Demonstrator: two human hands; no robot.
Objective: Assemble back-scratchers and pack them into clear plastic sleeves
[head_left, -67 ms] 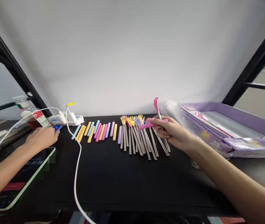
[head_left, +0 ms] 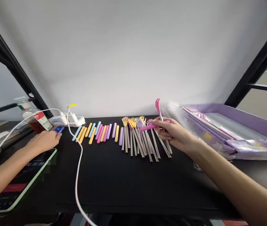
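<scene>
Pinched in my right hand (head_left: 171, 131) are a pink back scratcher (head_left: 158, 105), its claw head pointing up, and a pink handle tube (head_left: 149, 126) lying crosswise. Below and left of that hand lies a bunch of back scratchers (head_left: 139, 138) with colored hand-shaped heads and bare metal rods. My left hand (head_left: 44, 139) is closed on a small shiny blue object (head_left: 58, 129), whose kind I cannot make out, close to the bottle. Between the hands, pastel handle tubes (head_left: 100, 133) in yellow, blue, pink and purple lie roughly in a row.
A phone (head_left: 27, 175) lies under my left forearm. A white cable (head_left: 78, 175) runs from the power strip (head_left: 78, 121) over the black tabletop's front edge. The bottle (head_left: 33, 121) stands at the left. A purple box (head_left: 208, 131) and clear plastic wrap (head_left: 175, 113) occupy the right.
The small blue object in my left hand has tilted up slightly and shifted a little to the right. My right hand holds the same pink pieces, nearly still.
</scene>
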